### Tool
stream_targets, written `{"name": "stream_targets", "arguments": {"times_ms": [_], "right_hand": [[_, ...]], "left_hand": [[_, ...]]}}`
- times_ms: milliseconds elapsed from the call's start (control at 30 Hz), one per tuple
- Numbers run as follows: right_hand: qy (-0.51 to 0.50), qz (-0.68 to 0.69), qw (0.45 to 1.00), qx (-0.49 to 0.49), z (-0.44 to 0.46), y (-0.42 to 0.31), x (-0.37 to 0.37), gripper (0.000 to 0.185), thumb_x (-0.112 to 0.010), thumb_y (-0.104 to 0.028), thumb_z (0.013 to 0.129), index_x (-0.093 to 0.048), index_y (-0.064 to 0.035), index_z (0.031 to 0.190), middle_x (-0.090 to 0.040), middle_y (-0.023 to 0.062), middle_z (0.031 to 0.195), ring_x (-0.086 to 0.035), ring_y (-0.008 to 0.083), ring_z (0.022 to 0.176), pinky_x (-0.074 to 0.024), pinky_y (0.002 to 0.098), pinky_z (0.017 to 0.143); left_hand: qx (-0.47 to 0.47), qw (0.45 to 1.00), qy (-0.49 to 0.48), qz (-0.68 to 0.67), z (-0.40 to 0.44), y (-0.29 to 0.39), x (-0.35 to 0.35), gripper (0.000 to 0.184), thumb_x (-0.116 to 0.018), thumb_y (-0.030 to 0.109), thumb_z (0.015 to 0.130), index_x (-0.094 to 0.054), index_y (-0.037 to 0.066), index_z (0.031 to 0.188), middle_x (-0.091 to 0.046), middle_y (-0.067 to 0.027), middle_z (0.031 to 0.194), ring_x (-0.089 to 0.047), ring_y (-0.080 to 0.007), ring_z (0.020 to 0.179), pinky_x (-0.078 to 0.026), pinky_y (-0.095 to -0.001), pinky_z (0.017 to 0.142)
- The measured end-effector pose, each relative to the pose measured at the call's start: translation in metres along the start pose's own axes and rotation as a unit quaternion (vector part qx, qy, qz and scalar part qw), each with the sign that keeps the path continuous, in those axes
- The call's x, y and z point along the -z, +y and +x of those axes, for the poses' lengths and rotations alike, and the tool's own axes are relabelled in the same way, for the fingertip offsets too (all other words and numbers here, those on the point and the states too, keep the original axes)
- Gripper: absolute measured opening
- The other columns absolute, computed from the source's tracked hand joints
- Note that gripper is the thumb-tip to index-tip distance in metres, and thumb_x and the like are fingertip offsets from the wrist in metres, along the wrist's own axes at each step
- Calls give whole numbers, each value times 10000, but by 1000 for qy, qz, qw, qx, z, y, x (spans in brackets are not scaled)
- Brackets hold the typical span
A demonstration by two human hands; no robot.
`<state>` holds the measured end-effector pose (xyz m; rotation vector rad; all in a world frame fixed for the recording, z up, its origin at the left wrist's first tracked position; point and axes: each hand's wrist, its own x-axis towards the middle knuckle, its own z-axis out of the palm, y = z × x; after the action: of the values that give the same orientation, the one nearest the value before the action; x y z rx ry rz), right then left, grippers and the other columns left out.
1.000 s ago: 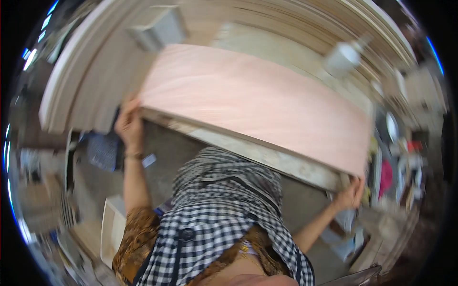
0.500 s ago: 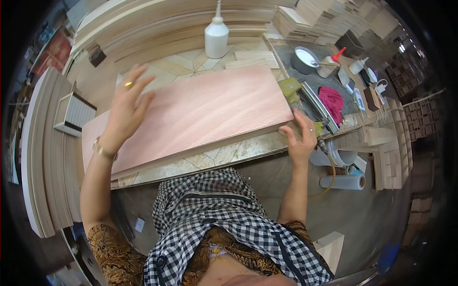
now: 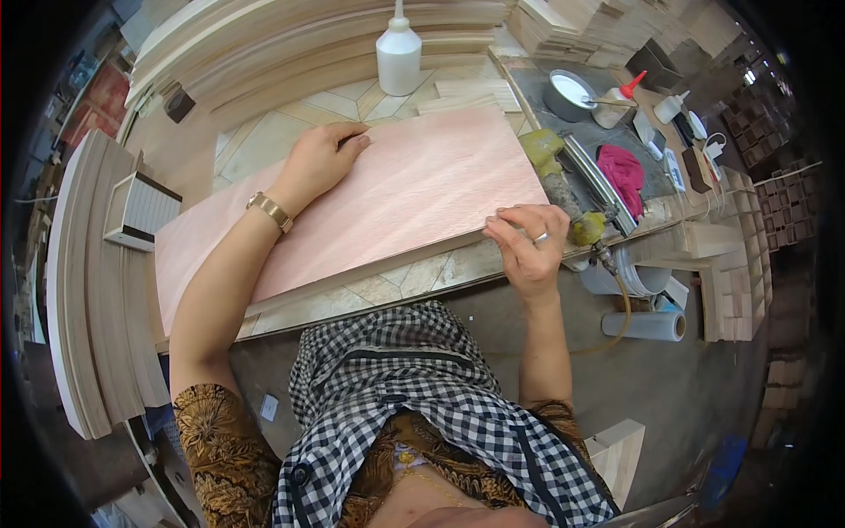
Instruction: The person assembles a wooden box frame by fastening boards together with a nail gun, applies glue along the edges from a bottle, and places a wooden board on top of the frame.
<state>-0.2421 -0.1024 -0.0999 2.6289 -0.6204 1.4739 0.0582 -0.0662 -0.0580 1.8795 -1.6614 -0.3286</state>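
A pinkish flat board (image 3: 396, 194) lies at a slant on the tiled worktop (image 3: 414, 277). Over its far edge, near the middle, my left hand (image 3: 321, 163) rests with fingers curled down and pressed together; what its fingertips hold, if anything, is hidden. At the board's near right corner my right hand (image 3: 531, 242) pinches the edge between thumb and fingers. Just right of that corner lies a yellow-green nail gun (image 3: 556, 180) with a hose.
Beyond the board stand a white glue bottle (image 3: 399, 57) and small wood strips (image 3: 471, 92). Stacked planks (image 3: 97, 290) line the left. To the right are a bowl of white glue (image 3: 569, 95), a red-capped bottle (image 3: 613, 106) and a pink cloth (image 3: 620, 176).
The board was held at both ends, then came to lie turned the other way on the worktop. My left hand has moved right to its far edge; my right hand has closed at the corner.
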Motion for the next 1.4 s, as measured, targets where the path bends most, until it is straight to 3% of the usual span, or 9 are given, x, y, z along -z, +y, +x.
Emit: {"name": "stream_targets", "arguments": {"times_ms": [333, 700, 900, 1067, 1133, 1333, 1400], "right_hand": [[4, 25, 1000, -7, 1, 2, -4, 193, -746, -126, 645, -650, -130, 813, -597, -16, 816, -555, 176, 786, -365, 340, 770], [5, 16, 1000, -1, -2, 3, -5, 237, -742, -99, 634, -648, -157, 844, -594, -31, 838, -556, 163, 815, -358, 352, 801], [-40, 2, 999, 6, 7, -11, 5, 204, -712, -180, 716, -642, -124, 900, -606, -13, 889, -557, 183, 881, -367, 357, 814], [-47, 42, 997, 40, 2, -48, -17, 257, -625, -275, 807, -630, -85, 980, -613, 44, 991, -557, 223, 989, -362, 407, 955], [-82, 67, 994, 37, 7, -61, -21, 296, -655, -288, 791, -638, -93, 1012, -625, 67, 1043, -556, 263, 1059, -353, 424, 1001], [-74, 69, 995, -5, 3, -67, -35, 304, -631, -280, 783, -624, -68, 1001, -602, 102, 1111, -538, 290, 1094, -404, 437, 944], [-49, 76, 996, -13, 5, -65, -36, 269, -662, -231, 751, -644, -85, 976, -627, 81, 1065, -564, 266, 1050, -414, 410, 927]], "left_hand": [[-61, 998, 29, 15, -1, -6, -8, 273, -574, 186, 853, -626, -19, 1025, -635, -202, 978, -612, -341, 857, -478, -354, 760], [-59, 997, 32, 43, -4, 1, -7, 255, -559, 170, 863, -620, -16, 1027, -632, -203, 962, -611, -353, 851, -479, -365, 753], [-54, 997, 25, 48, -4, 3, -7, 250, -547, 164, 865, -617, -12, 1028, -627, -207, 959, -604, -359, 857, -474, -373, 756], [-72, 995, 40, 58, -3, 0, -11, 245, -522, 156, 869, -606, -8, 1030, -622, -210, 940, -588, -373, 856, -464, -395, 763], [-84, 994, 50, 54, -3, -3, -14, 261, -503, 174, 873, -605, 4, 1043, -622, -215, 912, -584, -378, 849, -460, -418, 764], [-52, 995, 41, 71, -3, -1, -15, 264, -508, 181, 876, -601, 6, 1051, -620, -231, 862, -587, -385, 818, -463, -424, 737], [-54, 996, 46, 63, -3, -3, -16, 259, -518, 185, 872, -610, 4, 1033, -620, -235, 855, -591, -385, 814, -465, -422, 735]]}}
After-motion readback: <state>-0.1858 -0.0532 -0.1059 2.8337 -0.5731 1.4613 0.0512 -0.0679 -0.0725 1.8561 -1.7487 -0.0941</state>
